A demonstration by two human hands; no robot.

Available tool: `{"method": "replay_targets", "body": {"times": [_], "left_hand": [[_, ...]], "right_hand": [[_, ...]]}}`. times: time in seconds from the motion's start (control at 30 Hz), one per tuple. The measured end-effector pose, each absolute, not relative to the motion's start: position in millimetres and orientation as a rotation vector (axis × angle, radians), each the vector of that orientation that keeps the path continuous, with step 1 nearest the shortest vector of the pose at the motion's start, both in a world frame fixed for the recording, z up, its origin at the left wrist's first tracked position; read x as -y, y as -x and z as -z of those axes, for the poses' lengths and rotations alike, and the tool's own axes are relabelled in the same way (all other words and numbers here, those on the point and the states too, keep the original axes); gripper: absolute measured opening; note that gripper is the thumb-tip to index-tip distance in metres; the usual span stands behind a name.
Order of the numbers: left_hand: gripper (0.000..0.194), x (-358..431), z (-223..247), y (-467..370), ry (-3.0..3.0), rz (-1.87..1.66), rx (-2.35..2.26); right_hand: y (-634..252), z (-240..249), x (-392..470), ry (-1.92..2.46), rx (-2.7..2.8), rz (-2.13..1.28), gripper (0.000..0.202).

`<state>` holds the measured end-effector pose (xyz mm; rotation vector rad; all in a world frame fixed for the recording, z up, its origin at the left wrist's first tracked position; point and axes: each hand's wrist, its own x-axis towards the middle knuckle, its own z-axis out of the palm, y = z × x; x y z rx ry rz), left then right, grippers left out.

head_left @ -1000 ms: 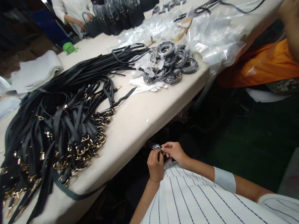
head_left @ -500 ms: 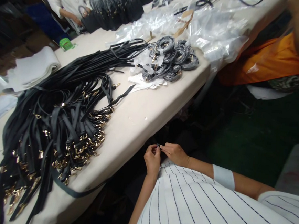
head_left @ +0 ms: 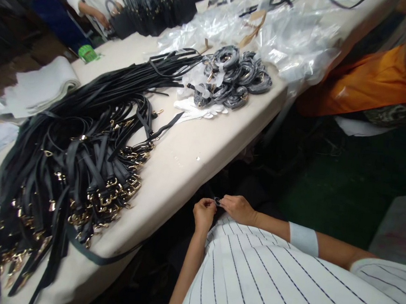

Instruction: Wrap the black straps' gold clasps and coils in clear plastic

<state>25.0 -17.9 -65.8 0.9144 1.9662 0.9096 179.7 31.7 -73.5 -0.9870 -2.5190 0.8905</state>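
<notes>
Cream table [head_left: 184, 162] near the hands [head_left: 238, 210], with black straps [head_left: 71, 155], above green floor [head_left: 329, 199].

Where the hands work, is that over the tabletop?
No, the left hand and right hand are off the table, beside its edge.

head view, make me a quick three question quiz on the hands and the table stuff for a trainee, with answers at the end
1. Short answer: do the left hand and right hand work over the table or off its edge?
2. True or false: the coils lie on the floor.
3. Multiple choice: what colour are the metal fittings on the straps?
a) red
b) blue
c) gold

Key:
1. Off its edge, fingertips together at a small dark item, too small to identify.
2. False; they sit on the table, beyond the hands.
3. c
</notes>
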Motion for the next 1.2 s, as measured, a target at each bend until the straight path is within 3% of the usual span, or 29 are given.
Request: {"method": "replay_targets", "body": {"times": [0.2,0.37,0.63,0.93,1.2], "left_hand": [[0.008,17,52,-41,-1.039,-0.973,-1.972],[0.007,16,42,-45,-1.091,-1.041,-1.989],[0.019,23,76,-36,-0.858,-1.018,-1.958],[0.005,17,92,-34,-0.656,-0.946,-1.964],[0.01,22,100,-29,-0.77,-0.842,-1.97]], "right_hand": [[-176,77,-35,0.939,2.657,-0.886,0.017],[-175,78,-39,1.048,2.589,-0.833,0.019],[-177,82,-36,1.045,2.488,-0.782,0.021],[-179,83,-36,0.871,2.588,-0.767,0.029],[-176,77,-39,0.86,2.636,-0.996,0.021]]}}
